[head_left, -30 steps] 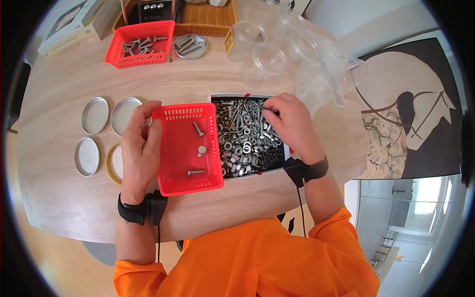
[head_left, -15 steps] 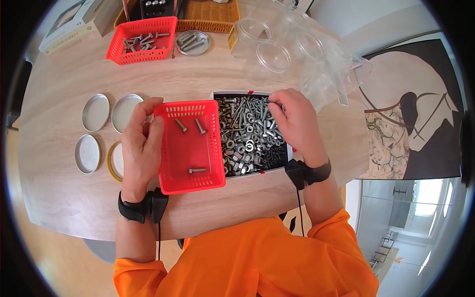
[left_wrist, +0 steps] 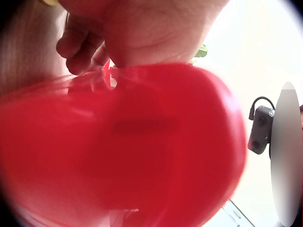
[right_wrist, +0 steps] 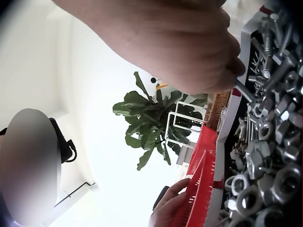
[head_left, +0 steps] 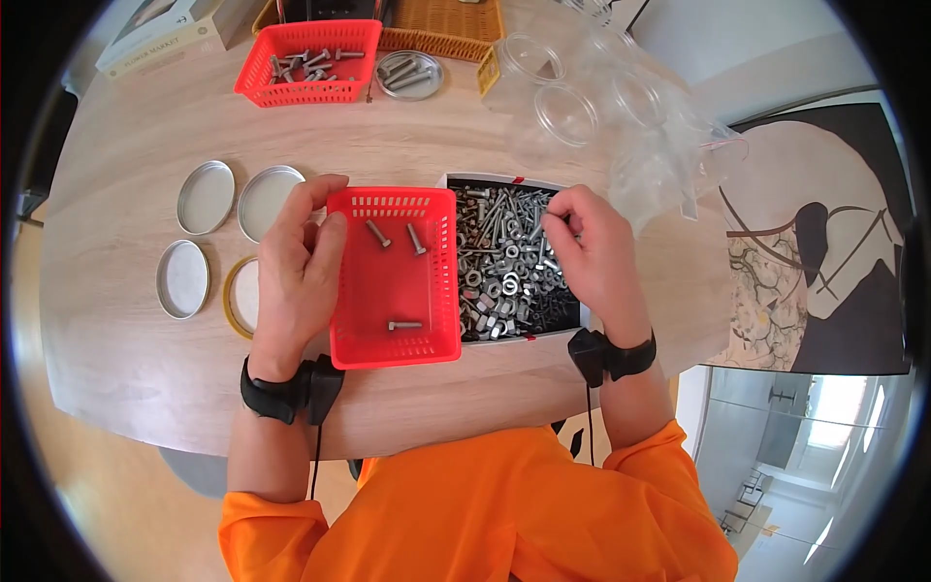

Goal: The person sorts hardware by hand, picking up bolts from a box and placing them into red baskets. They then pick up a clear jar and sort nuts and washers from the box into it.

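My left hand (head_left: 301,276) grips the left rim of a red plastic basket (head_left: 393,281), thumb over the edge. Inside the basket lie three hex bolts, two near the far end and one bolt (head_left: 404,325) near the front. The basket's underside (left_wrist: 142,142) fills most of the left wrist view. Beside it, a shallow box (head_left: 558,337) holds a heap of mixed bolts, screws, nuts and washers (head_left: 509,257). Over the box's far right part, my right hand (head_left: 596,247) pinches a bolt (right_wrist: 244,91), its shank sticking out below the fingertips.
Several round lids (head_left: 183,278) lie to the left. At the back stand another red basket of bolts (head_left: 308,66), a lid with bolts (head_left: 408,76) and a wicker tray (head_left: 441,29). Clear plastic jars (head_left: 562,121) and a horse picture (head_left: 810,233) are on the right.
One bolt in the basket has shifted from the middle to the far end. The right hand's fingers have drawn in around a bolt over the box. The head view has shifted slightly.
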A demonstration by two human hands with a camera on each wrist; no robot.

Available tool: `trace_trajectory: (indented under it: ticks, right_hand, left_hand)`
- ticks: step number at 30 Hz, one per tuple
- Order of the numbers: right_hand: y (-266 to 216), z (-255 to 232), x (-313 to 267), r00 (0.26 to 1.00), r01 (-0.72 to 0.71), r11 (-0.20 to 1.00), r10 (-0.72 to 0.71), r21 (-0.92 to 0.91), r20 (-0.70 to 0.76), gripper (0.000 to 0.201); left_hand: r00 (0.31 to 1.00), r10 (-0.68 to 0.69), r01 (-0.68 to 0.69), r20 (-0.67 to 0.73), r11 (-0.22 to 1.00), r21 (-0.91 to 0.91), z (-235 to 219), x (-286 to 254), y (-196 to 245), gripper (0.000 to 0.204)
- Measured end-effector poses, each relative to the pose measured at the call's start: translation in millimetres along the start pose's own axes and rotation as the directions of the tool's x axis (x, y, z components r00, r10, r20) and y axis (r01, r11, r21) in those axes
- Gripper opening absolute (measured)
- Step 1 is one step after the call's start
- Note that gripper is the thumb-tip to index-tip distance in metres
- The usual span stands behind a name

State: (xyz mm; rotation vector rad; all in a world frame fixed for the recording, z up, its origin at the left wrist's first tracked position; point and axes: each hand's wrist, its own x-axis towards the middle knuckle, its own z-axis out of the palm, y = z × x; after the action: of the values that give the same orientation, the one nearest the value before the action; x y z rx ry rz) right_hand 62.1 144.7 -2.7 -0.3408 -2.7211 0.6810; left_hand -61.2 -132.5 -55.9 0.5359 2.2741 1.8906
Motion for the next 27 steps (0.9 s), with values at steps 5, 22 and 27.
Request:
trace_trajectory:
  ticks: [5, 22, 27]
  right_hand:
    - [-35.3, 0.3, -0.4, 0.995, -0.096, 0.903, 0.090, 0.418, 0.035, 0.011]
    - [-1.8, 8.3, 11.0, 0.963, -0.047, 0.992, 0.014, 0.118, 0.269, 0.018]
    - [2.5, 0.2, 1.7, 0.970, -0.166, 0.927, 0.092, 0.335, 0.227, 0.018]
  left_hand:
    - [1.000, 0.001, -0.002, -0.010, 0.998, -0.060, 3.3, -0.4, -3.6, 0.030]
    - [1.000, 0.002, -0.002, 0.000, 1.000, -0.018, 0.0, -0.1, -3.1, 0.029]
    - [1.000, 0.012, -0.012, -0.006, 1.000, -0.023, 0.9, 0.1, -3.2, 0.029]
